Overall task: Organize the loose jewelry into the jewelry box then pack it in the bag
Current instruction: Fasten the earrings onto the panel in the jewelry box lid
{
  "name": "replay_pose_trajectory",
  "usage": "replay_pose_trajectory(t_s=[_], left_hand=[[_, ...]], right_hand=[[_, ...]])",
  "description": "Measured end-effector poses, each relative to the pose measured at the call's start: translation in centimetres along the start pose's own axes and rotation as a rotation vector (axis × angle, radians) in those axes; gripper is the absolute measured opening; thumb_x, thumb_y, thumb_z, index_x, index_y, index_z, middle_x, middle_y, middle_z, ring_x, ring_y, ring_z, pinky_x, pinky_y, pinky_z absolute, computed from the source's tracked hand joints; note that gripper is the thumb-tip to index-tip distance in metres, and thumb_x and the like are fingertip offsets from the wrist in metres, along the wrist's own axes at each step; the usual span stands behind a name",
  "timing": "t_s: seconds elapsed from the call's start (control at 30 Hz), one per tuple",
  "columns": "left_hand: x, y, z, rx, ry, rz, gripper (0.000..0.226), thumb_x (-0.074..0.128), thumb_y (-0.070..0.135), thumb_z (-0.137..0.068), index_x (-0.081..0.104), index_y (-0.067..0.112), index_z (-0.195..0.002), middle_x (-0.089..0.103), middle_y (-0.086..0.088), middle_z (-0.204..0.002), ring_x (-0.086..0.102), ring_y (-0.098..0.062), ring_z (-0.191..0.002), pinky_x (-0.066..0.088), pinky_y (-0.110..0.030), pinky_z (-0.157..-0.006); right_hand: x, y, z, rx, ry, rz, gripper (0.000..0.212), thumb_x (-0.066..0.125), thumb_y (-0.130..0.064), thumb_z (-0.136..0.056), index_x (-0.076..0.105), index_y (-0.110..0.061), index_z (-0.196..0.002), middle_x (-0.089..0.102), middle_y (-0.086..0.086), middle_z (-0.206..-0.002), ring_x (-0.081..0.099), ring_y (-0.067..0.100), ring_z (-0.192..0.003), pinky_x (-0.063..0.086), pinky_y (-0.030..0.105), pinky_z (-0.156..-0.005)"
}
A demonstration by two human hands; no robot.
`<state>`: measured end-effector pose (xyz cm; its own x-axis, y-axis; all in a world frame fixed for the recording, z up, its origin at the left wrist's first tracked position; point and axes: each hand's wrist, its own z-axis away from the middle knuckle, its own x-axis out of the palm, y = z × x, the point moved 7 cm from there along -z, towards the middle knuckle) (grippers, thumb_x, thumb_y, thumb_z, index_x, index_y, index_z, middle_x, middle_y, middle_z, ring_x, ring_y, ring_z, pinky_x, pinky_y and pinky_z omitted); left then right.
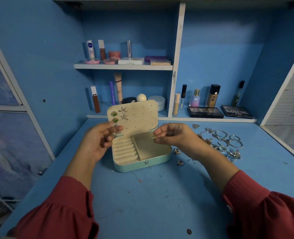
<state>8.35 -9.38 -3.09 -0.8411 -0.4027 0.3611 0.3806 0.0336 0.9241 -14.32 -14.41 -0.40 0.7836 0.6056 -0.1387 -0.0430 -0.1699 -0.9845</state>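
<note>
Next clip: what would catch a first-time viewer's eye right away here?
The open mint jewelry box at the desk's centre, its cream lid studded with starfish earrings and green earrings. The right hand pinches a small gold piece over it, the left hand beside the lid. A silver jewelry pile sprawls at right.

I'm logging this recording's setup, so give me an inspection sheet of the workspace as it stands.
Surface: blue desk, scuffed, with small dark specks.
Job's things: jewelry box open, lid upright; starfish earrings and green earrings pinned in the lid; loose jewelry piled to its right; bag not seen.
Clutter: two small earrings near the box.
Hands: left hand at the lid's lower corner; right hand pinching a small gold piece over the box.
Cables: nothing seen.
Surroundings: shelves of cosmetics, palettes.
</note>
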Motion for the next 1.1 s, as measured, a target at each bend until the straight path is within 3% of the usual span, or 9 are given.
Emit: replay_pose_trajectory(t_s=[0.07, 0.2, 0.3, 0.43, 0.63, 0.87, 0.97, 1.1], left_hand=[[-0.2, 0.1, -0.3, 0.027, 0.006, -0.039, 0.009, 0.054, 0.009, -0.092, 0.059, 0.004, -0.1, 0.073, -0.012, -0.079, 0.037, -0.006, -0.039, 0.025, -0.015, -0.032], [-0.7, 0.0, -0.8, 0.059, 0.04, -0.058, 0.014, 0.055, 0.01, -0.094, 0.061, 0.003, -0.104, 0.072, -0.014, -0.077, 0.038, -0.007, -0.039, 0.027, -0.016, -0.032], [-0.8, 0.0, -0.9, 0.072, 0.047, -0.071, 0.015, 0.055, 0.012, -0.095, 0.062, 0.004, -0.106, 0.072, -0.013, -0.075, 0.038, -0.007, -0.039, 0.027, -0.016, -0.033], [-1.0, 0.0, -1.0, 0.105, 0.059, -0.096, 0.017, 0.057, 0.016, -0.095, 0.064, 0.006, -0.106, 0.066, -0.007, -0.066, 0.037, -0.006, -0.038, 0.026, -0.016, -0.033], [-1.5, 0.1, -1.2, 0.17, 0.112, -0.179, 0.03, 0.059, 0.019, -0.094, 0.06, 0.004, -0.12, 0.045, -0.001, -0.064, 0.031, -0.004, -0.038, 0.023, -0.016, -0.033], [-1.5, 0.1, -1.3, 0.164, 0.105, -0.167, 0.03, 0.06, 0.018, -0.093, 0.061, 0.006, -0.121, 0.044, 0.0, -0.063, 0.031, -0.004, -0.039, 0.022, -0.016, -0.033], [-1.5, 0.1, -1.3, 0.163, 0.101, -0.173, 0.029, 0.06, 0.019, -0.093, 0.062, 0.006, -0.12, 0.044, 0.001, -0.063, 0.031, -0.004, -0.04, 0.023, -0.016, -0.034], [-1.5, 0.1, -1.2, 0.166, 0.086, -0.189, 0.03, 0.06, 0.019, -0.094, 0.061, 0.005, -0.121, 0.044, 0.001, -0.063, 0.032, -0.004, -0.042, 0.024, -0.016, -0.035]], right_hand=[[0.3, 0.0, -0.2, 0.0, 0.012, -0.013, 0.017, 0.07, 0.007, -0.078, 0.069, -0.008, -0.086, 0.071, 0.002, -0.075, 0.069, 0.011, -0.076, 0.054, 0.019, -0.078], [1.1, 0.0, -1.1, 0.0, 0.056, -0.008, 0.014, 0.075, -0.001, -0.076, 0.073, -0.014, -0.082, 0.073, 0.006, -0.082, 0.067, 0.016, -0.084, 0.052, 0.027, -0.091], [2.4, -0.3, -2.1, -0.02, 0.105, 0.024, 0.012, 0.072, -0.002, -0.081, 0.072, -0.014, -0.08, 0.072, -0.003, -0.075, 0.065, 0.005, -0.073, 0.051, 0.015, -0.076], [4.5, -0.4, -4.1, -0.044, 0.193, 0.042, 0.014, 0.071, -0.005, -0.083, 0.069, -0.018, -0.076, 0.068, -0.006, -0.071, 0.062, 0.004, -0.068, 0.05, 0.013, -0.072], [6.1, -0.3, -6.1, -0.084, 0.346, 0.082, 0.026, 0.071, -0.005, -0.082, 0.053, -0.024, -0.079, 0.068, -0.001, -0.088, 0.062, 0.012, -0.077, 0.053, 0.027, -0.073], [6.4, -0.6, -6.7, -0.158, 0.387, 0.094, 0.039, 0.068, 0.006, -0.08, 0.037, -0.019, -0.085, 0.061, 0.001, -0.076, 0.057, 0.007, -0.071, 0.045, 0.008, -0.062], [6.2, -0.5, -6.9, -0.171, 0.398, 0.141, 0.039, 0.068, 0.003, -0.081, 0.037, -0.021, -0.085, 0.062, -0.004, -0.073, 0.059, 0.004, -0.072, 0.047, 0.015, -0.07], [5.9, -0.2, -7.1, -0.16, 0.43, 0.186, 0.041, 0.069, -0.002, -0.08, 0.037, -0.026, -0.082, 0.067, -0.002, -0.078, 0.063, 0.014, -0.082, 0.051, 0.04, -0.083]])
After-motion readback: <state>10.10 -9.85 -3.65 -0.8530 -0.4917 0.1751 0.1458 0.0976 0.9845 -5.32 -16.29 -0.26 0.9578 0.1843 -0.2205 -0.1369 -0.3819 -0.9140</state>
